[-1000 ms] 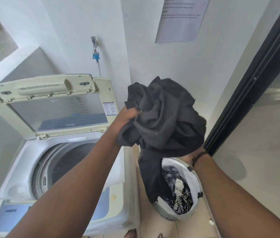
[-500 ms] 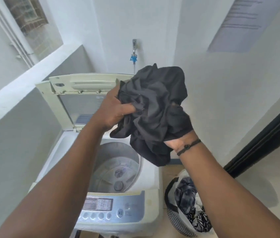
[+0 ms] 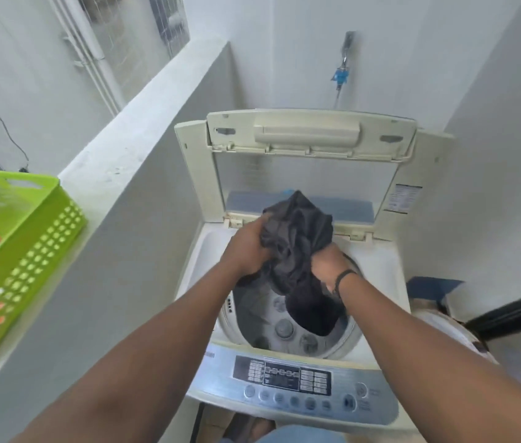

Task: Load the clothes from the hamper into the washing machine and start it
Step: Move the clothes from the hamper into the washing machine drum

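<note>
Room: A small washing corner had smooth white walls (image 3: 284,43) and a flat grey ledge (image 3: 118,155) on the left side.
Washing machine: The cream plastic washing machine (image 3: 380,282) stood against the back wall, boxy with round corners.
Lid: The lid (image 3: 310,164) stood straight up at the back, with a see-through panel in a cream frame.
Drum: The round drum (image 3: 284,327) was open at the top, grey and shiny inside, with round bumps on its floor.
Buttons: A shiny silver strip of buttons (image 3: 297,388) ran along the front edge, with a dark screen and small round knobs.
Dark cloth: The dark cloth (image 3: 297,247) was soft and crumpled into a lump, held over the drum, and its bottom end hung down into the hole.
Left hand: The left hand (image 3: 246,251) had its fingers curled tight into the left side of the cloth.
Right hand: The right hand (image 3: 329,263) gripped the right side of the cloth, and a thin black band (image 3: 344,278) went round its wrist.
Hamper: The hamper (image 3: 444,327) stood on the floor just right of the machine, but it was blurry and mostly hidden by the right arm.
Green basket: A bright green plastic basket (image 3: 29,251) with rows of little square holes sat on the ledge.
Tap: A metal tap (image 3: 344,62) with a blue part stuck out of the wall above the lid.
</note>
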